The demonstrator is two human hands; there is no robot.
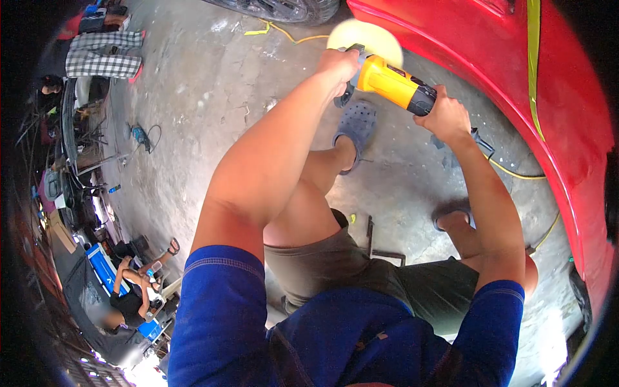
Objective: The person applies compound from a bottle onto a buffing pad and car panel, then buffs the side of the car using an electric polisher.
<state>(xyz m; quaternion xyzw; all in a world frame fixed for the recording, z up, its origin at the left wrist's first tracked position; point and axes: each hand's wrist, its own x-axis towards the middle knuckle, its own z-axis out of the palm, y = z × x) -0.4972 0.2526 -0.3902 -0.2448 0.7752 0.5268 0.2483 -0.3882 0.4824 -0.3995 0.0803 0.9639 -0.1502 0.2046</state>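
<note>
A yellow and black power polisher (394,84) is held across the upper middle of the head view. My left hand (340,69) is closed round its black front handle, close to the pad. Round the black rear end of the body, my right hand (446,116) is closed. The pale yellow round pad (366,40) is at the tool's front, beside the lower edge of a red car panel (451,39). Whether pad and panel touch cannot be made out. A yellow cord (516,174) runs near the rear of the tool.
A car wheel (290,9) is at the top. A yellow-green strap (534,71) hangs over the red panel. On the concrete floor (187,116) lies a blue-green power tool (139,135). Another person (132,300) sits at the lower left; someone in checkered cloth (103,55) is upper left.
</note>
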